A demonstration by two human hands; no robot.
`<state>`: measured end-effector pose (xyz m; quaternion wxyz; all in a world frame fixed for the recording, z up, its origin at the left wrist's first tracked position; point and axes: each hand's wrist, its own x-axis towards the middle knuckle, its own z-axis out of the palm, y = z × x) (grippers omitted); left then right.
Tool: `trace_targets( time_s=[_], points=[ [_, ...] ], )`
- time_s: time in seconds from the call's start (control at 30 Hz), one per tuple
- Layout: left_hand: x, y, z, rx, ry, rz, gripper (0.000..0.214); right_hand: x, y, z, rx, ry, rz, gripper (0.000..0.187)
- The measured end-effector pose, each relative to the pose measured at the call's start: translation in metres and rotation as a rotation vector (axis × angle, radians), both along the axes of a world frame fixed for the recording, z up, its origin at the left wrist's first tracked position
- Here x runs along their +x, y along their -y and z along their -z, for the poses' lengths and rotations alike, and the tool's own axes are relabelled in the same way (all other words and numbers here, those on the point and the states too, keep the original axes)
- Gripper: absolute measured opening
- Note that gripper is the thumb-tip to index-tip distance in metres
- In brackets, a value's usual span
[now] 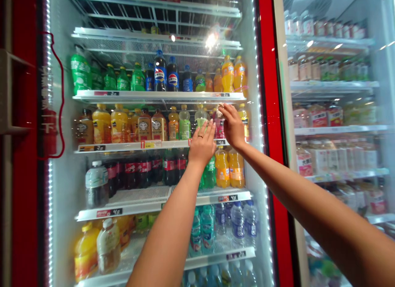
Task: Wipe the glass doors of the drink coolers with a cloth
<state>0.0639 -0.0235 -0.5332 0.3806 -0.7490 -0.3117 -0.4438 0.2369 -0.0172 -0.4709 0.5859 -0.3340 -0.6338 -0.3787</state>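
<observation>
The person's left hand (pixel 202 149) reaches in from seven o'clock to mid-view, back showing, fingers nearly straight and slightly parted, a ring (pixel 200 136) on one. They have no visible grip; whether they touch the pale-green bottle (pixel 200 112) behind them, toward twelve, I can't tell. The right hand (pixel 234 126), its arm slanting in from four, sits toward two, fingers loosely curled beside a pink-labelled bottle (pixel 219 130); something pale shows at their tips, too blurred to say if it's held.

Across the fridge (pixel 268 73), left to right: a green bottle (pixel 80 69) at ten, yellow-drink bottles (pixel 101 126) at nine, dark cola (pixel 159 75) at eleven, orange-drink bottles (pixel 222 167) at four, blue-labelled clear bottles (pixel 238 221) at five.
</observation>
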Motion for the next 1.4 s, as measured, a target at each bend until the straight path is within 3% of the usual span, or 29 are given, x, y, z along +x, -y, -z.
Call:
trace_targets(
  time_s=[0.17, 0.33, 0.43, 0.6, 0.73, 0.83, 0.93, 1.07, 1.17, 1.4],
  points=[
    [0.0, -0.008, 0.003, 0.052, 0.002, 0.01, 0.07, -0.017, -0.003, -0.011, 0.003, 0.009, -0.02, 0.073],
    [0.0, -0.009, 0.003, 0.06, -0.018, -0.015, 0.068, 0.001, 0.005, 0.001, -0.052, 0.17, -0.064, 0.065],
    [-0.008, -0.009, 0.002, 0.073, -0.076, -0.023, 0.07, 0.007, 0.006, -0.005, -0.069, 0.125, -0.037, 0.067],
    [-0.06, -0.015, -0.001, 0.184, -0.246, -0.018, 0.078, -0.014, 0.008, -0.021, -0.063, 0.057, 0.019, 0.065],
    [-0.118, -0.02, -0.002, 0.296, -0.179, -0.035, 0.084, -0.011, 0.016, -0.008, -0.072, 0.259, -0.015, 0.064],
    [-0.143, -0.022, 0.002, 0.318, -0.081, -0.03, 0.084, 0.001, 0.018, 0.004, -0.085, 0.316, -0.027, 0.067],
    [-0.148, -0.022, 0.008, 0.35, -0.143, 0.011, 0.087, -0.002, 0.013, 0.002, -0.056, 0.217, -0.028, 0.064],
    [-0.145, -0.023, 0.012, 0.391, -0.171, 0.028, 0.088, -0.034, 0.002, -0.018, -0.034, 0.042, -0.011, 0.068],
    [-0.146, -0.024, 0.013, 0.385, -0.139, 0.027, 0.088, -0.051, 0.0, -0.022, -0.039, 0.09, -0.017, 0.076],
    [-0.146, -0.027, 0.02, 0.312, -0.114, 0.009, 0.087, -0.02, 0.016, 0.001, -0.069, 0.346, 0.002, 0.072]
  ],
)
